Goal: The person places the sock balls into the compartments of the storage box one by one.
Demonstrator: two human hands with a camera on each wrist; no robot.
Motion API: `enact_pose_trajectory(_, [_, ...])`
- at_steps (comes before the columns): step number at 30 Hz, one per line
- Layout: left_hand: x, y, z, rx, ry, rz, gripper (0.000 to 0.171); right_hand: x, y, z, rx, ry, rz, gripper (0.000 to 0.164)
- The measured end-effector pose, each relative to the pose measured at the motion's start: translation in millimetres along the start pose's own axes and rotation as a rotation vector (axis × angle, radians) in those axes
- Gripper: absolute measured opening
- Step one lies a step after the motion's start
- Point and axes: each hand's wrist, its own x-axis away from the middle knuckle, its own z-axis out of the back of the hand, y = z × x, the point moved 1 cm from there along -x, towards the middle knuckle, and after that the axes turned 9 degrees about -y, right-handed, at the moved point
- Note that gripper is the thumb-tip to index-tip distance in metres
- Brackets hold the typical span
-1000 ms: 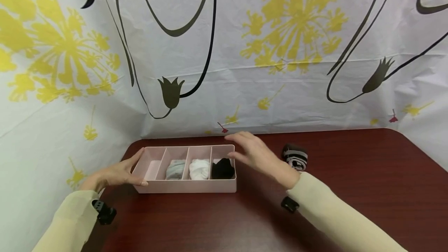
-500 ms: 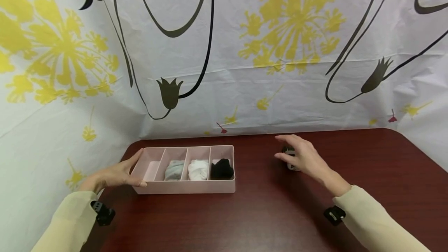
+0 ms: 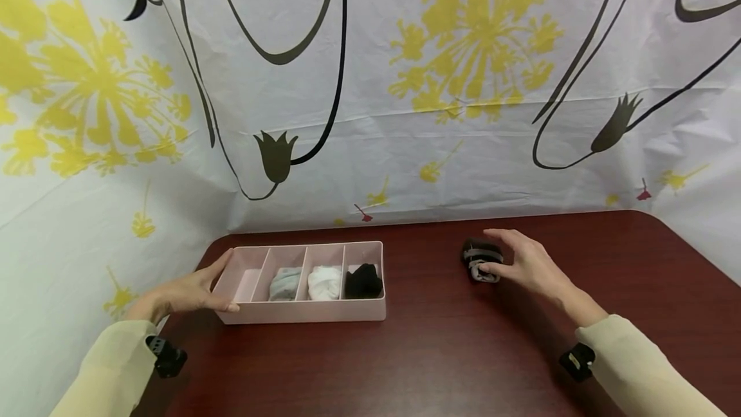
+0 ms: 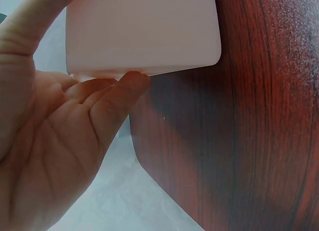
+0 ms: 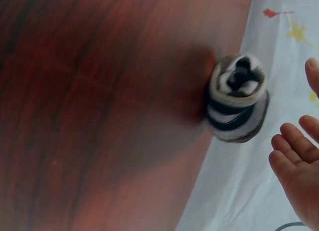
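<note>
A pink divided box stands on the table at the left. My left hand holds its left end, thumb at the front side and fingers by the far corner; in the left wrist view the fingers touch the box edge. Inside are a grey, a white and a black cloth bundle, one per compartment; the leftmost compartment is bare. To the right sits a rolled striped sock. Beside it my right hand is spread, thumb overlapping the sock in the head view, fingers apart from it.
The dark red-brown wooden table has rounded far corners. A white sheet with yellow and dark flower prints hangs behind it and along the left side.
My right hand has moved from the right end of the box to the right, over past the rolled sock. The left hand has stayed at the box.
</note>
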Motion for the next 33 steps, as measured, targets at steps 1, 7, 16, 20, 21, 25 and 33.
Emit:
enact_pose_trajectory(1, [0.1,0.0,0.0,-0.002,0.001,-0.001,0.119,1,3,-1,-0.005,-0.01,-0.004,0.06])
enact_pose_trajectory(7, [0.4,-1.6,-0.2,0.011,0.001,-0.01,0.119,2,14,-9,-0.006,-0.061,-0.004,0.066])
enact_pose_trajectory(16, [1.3,-1.9,-0.1,0.008,0.011,-0.01,0.119,3,23,-17,-0.028,-0.102,-0.04,0.071])
enact_pose_trajectory(20, [1.6,-2.3,-0.7,0.017,0.01,-0.011,0.119,2,25,-20,-0.035,-0.118,-0.055,0.072])
enact_pose_trajectory(21, [1.4,-2.3,-0.8,0.011,0.009,-0.015,0.119,2,26,-21,-0.038,-0.121,-0.059,0.072])
enact_pose_trajectory(25, [0.9,-2.4,-1.0,0.004,0.01,-0.011,0.119,0,26,-22,-0.053,-0.148,-0.084,0.073])
enact_pose_trajectory(33, [0.5,-0.9,-0.2,-0.016,0.005,-0.012,0.119,-3,24,-23,-0.046,-0.159,-0.086,0.071])
